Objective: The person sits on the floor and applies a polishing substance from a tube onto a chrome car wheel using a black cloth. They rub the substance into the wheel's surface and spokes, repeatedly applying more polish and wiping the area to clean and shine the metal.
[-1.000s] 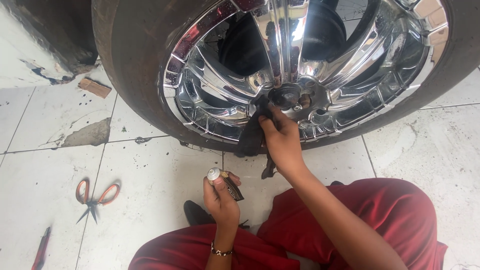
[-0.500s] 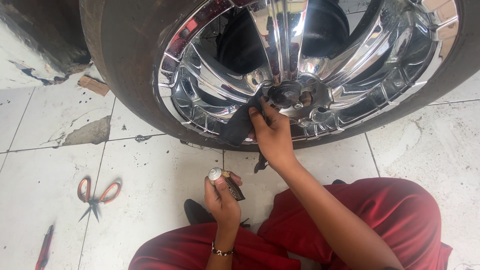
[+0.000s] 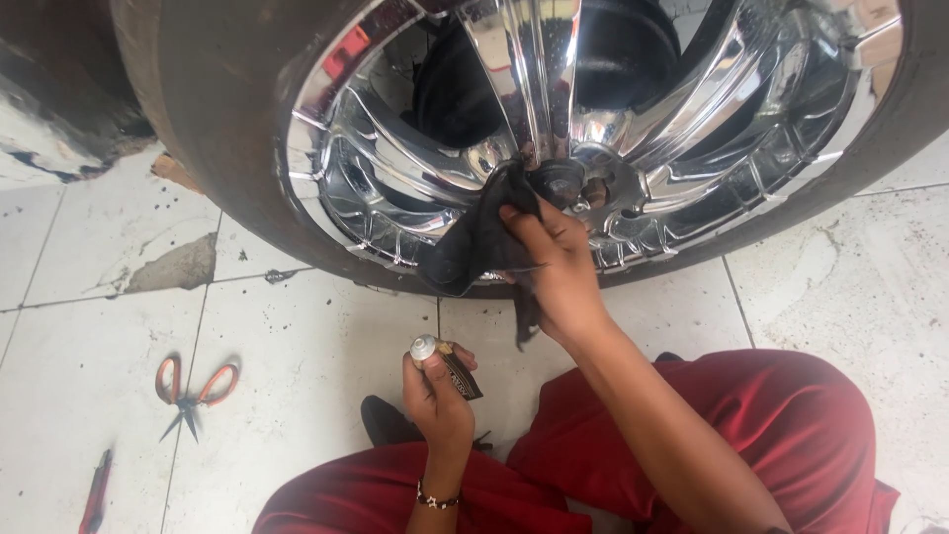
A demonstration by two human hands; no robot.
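A big chrome wheel rim (image 3: pixel 633 148) in a dark tyre (image 3: pixel 227 138) fills the top of the view. My right hand (image 3: pixel 559 262) presses a black cloth (image 3: pixel 474 242) against the rim next to its hub (image 3: pixel 583 188). The cloth hangs down over the lower spokes. Lower down, my left hand (image 3: pixel 435 396) holds a small dark tube with a silver cap (image 3: pixel 445 361) upright above my lap. A bracelet sits on that wrist. My legs in red trousers (image 3: pixel 751 435) are folded on the floor.
Orange-handled scissors (image 3: pixel 193 391) lie on the white tiled floor at the left. A red-handled tool (image 3: pixel 94 489) lies near the bottom left corner. A cracked tile patch (image 3: pixel 178 267) and a scrap of wood (image 3: pixel 173 170) sit beside the tyre.
My right hand has moved the cloth up the rim toward the hub. The view has shifted closer to the wheel. My left hand keeps the tube in the same place.
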